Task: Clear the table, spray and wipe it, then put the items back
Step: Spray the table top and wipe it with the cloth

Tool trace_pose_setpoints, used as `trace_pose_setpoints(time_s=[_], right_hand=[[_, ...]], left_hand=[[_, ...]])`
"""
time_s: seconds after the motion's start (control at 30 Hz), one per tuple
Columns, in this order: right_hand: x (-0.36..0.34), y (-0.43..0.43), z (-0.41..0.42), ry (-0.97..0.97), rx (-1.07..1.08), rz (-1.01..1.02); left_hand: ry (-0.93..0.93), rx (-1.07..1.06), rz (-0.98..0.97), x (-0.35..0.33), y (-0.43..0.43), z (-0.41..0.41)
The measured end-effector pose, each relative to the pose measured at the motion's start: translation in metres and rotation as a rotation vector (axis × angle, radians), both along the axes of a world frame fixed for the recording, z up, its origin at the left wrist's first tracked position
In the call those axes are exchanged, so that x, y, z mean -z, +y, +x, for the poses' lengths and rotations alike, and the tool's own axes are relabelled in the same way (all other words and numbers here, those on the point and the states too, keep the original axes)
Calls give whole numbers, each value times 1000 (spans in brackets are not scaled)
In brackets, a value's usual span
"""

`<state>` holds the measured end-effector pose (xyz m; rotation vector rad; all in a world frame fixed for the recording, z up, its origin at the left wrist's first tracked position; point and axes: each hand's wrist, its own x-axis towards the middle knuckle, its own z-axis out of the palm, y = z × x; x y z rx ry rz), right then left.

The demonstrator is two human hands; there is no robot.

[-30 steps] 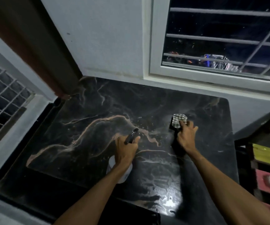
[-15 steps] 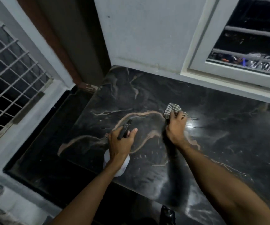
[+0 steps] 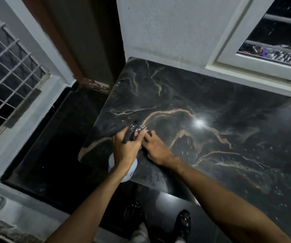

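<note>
While the left hand (image 3: 126,146) is wrapped tight around the neck of the spray bottle (image 3: 123,170), its fingers closed on the dark trigger head (image 3: 132,130), the bottle hangs over the table's (image 3: 228,120) near left corner, with its pale round body showing below the wrist, past the table edge. Beside that hand, touching it at the fingertips, the right hand (image 3: 156,149) lies palm down and spread flat on the table top, fingers pointing toward the trigger head; whether it has the cloth pressed beneath it cannot be told, for no cloth shows around the palm. Both hands sit near the left edge of the table, well apart from its right end. The table is a dark slab with pale tan veins running across it and rounded corners; a bright glare spot (image 3: 200,122) sits on the surface to the right of the hands, and faint specks dot the top toward the right. Its far edge meets a white wall (image 3: 167,28), with a barred window (image 3: 272,37) above the far right part of the table. Left of the table are a dark floor (image 3: 53,146) and a second window with a white grid grille (image 3: 4,71). Below the table's near edge a dark shoe (image 3: 183,223) shows.
</note>
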<state>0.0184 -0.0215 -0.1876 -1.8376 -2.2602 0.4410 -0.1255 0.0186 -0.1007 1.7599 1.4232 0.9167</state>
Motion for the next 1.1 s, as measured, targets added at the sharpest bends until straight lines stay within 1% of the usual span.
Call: trace_pose_setpoints(time_s=[0.03, 0.1, 0.13, 0.17, 0.27, 0.37, 0.43, 0.47, 0.5, 0.63, 0.67, 0.7, 0.77, 0.8, 0.83, 0.87, 0.97, 1.0, 1.03, 1.1], right_hand=[[-2, -11, 7, 24, 89, 18], [-1, -38, 36, 101, 446, 51], [-1, -54, 52, 114, 575, 45], [-2, -72, 66, 103, 641, 23], [-7, -138, 99, 56, 711, -1], [-15, -195, 137, 85, 1039, -27], [-17, -224, 153, 75, 1190, -71], [-19, -234, 153, 70, 1204, -90], [-19, -240, 148, 81, 1172, -104], [-11, -259, 120, 84, 823, -128], [-10, -262, 121, 81, 808, -115], [-11, -263, 126, 92, 858, -99], [-13, -261, 131, 128, 1054, -85], [-15, -256, 125, 147, 1122, -85], [-16, -248, 113, 162, 1136, -87], [-16, -237, 94, 167, 1087, -79], [-7, -205, 29, 165, 736, -60], [-5, -193, 17, 158, 660, -46], [-6, -175, 6, 166, 674, -41], [-11, -135, -19, 241, 860, -79]], left_hand=[[-7, 16, -3, 0, -4, 0], [-42, 45, -52, -1, -21, 1], [-53, 62, -94, -2, -31, 3], [-49, 85, -125, -2, -43, 6], [-33, 154, -166, -1, -85, 18], [-4, 156, -178, -1, -125, 33], [38, 149, -195, 1, -152, 40], [46, 151, -210, 4, -164, 42], [52, 154, -225, 8, -173, 43], [88, 129, -286, 24, -199, 37], [105, 115, -284, 24, -203, 33], [124, 104, -268, 26, -205, 29], [152, 84, -244, 28, -204, 17], [147, 66, -246, 29, -202, 10], [134, 49, -252, 30, -199, 4], [121, 34, -263, 29, -195, -3], [72, -10, -277, 28, -178, -27], [63, -25, -271, 26, -173, -33], [61, -48, -267, 25, -165, -41], [67, -96, -243, 23, -149, -58]])
